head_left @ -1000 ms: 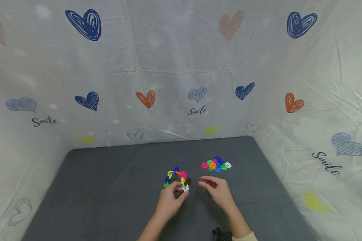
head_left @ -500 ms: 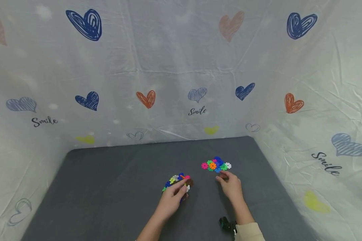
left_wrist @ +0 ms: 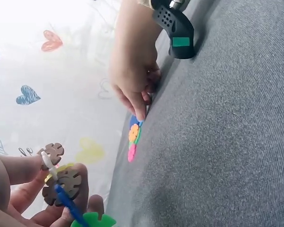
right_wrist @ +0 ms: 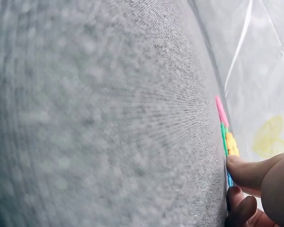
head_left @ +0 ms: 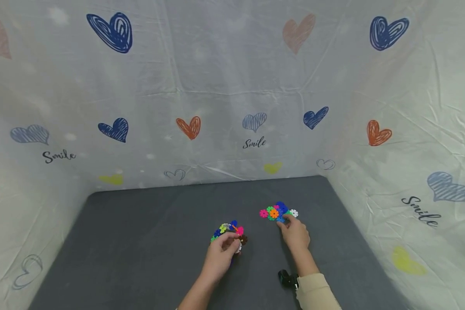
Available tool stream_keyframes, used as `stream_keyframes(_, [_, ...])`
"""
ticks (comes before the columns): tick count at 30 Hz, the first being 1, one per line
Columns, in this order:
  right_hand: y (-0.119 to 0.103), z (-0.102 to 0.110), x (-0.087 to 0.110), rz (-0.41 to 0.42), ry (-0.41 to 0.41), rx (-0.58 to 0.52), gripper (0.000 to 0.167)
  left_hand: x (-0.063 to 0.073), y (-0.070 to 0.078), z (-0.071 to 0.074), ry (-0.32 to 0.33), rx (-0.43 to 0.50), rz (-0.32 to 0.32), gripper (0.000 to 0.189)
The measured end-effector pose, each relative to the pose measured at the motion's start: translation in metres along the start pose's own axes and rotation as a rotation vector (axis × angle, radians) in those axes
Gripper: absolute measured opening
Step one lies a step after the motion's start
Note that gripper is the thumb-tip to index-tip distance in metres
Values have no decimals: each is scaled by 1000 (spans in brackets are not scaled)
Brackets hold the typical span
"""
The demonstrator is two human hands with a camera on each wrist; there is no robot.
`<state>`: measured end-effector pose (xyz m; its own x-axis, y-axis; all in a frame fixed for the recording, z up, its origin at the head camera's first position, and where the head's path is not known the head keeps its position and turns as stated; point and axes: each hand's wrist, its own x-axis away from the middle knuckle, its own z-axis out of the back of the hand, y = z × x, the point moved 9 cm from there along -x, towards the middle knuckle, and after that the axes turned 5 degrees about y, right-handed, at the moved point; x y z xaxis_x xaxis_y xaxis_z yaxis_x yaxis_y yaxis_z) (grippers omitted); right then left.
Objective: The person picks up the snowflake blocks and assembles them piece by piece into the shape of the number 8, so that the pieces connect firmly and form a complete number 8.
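My left hand [head_left: 220,255] pinches a chain of interlocking plastic snowflake discs [head_left: 224,227] above the table. Blue, green, yellow, pink, brown and white discs show in it; the palm and fingers hide part of the chain. In the left wrist view a brown disc [left_wrist: 66,183] stands by the fingers, with a blue disc [left_wrist: 71,204] seen edge-on below it. My right hand [head_left: 296,234] reaches to the near side of a small pile of loose discs [head_left: 273,213]. Its thumb and fingers pinch a blue disc [right_wrist: 229,178] at the pile's edge.
The dark grey cloth-covered table [head_left: 147,241] spreads around both hands. A pale curtain [head_left: 217,64] printed with hearts closes off the back and sides. A black wrist camera [head_left: 286,279] hangs beside the right wrist.
My right hand has moved away from the chain, rightward and forward to the pile, and its fingers have come onto a blue disc. My left hand has turned the chain slightly.
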<state>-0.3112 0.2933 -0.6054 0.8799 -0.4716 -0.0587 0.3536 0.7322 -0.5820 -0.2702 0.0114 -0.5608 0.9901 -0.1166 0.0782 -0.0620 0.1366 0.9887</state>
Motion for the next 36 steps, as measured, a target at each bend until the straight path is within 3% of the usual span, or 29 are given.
stream_keyframes(3, [1, 0, -1, -12, -5, 7, 31, 0, 2, 2, 21, -52, -38, 19])
stream_keyframes(7, [4, 0, -3, -44, -5, -8, 36, 1, 7, 4, 56, -138, -104, 15])
stream_keyframes(13, [8, -1, -5, -70, -43, -6, 35, 2, 8, 5, 70, -183, -109, 12])
stream_keyframes(16, [11, 1, -3, -80, -75, -77, 29, 1, 8, 6, 75, -179, -114, 11])
stream_keyframes(22, [6, 5, 11, -94, -136, -322, 18, 2, 9, 9, 101, -161, -145, 11])
stream_keyframes(26, [-13, 11, 29, -66, -143, -473, 16, 3, 12, 10, 125, -170, -181, 11])
stream_keyframes(31, [-59, 23, 62, 84, -143, -660, 21, 4, 16, 13, 190, -220, -254, 7])
stream_keyframes(36, [-99, 32, 92, 203, -130, -713, 17, 8, 26, 15, 282, -342, -388, 5])
